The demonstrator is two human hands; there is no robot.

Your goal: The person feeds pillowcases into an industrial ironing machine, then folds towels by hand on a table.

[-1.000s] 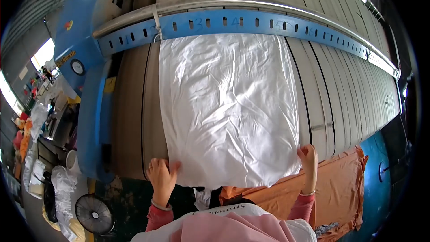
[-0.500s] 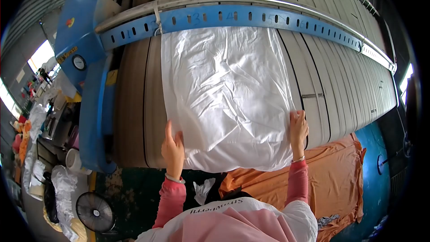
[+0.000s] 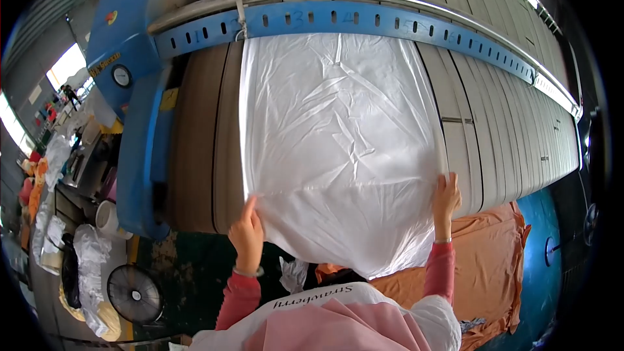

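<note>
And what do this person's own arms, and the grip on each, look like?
The bare left grip and bare right grip are ungloved. Long coral-red fabric sleeves run nearly to the wrists, under a white fabric top. A pale, rounded bangle circles the left wrist; a thin, light band the right.

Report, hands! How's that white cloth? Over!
Left hand, right hand at opposite edges of white cloth. Cloth wrinkled on belts, near end drooping. Nothing visibly blocking.

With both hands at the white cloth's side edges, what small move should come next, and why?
Probably a gentle outward pull by the left hand and right hand: they sit at opposite side edges of the white cloth, and creases mark its middle.
</note>
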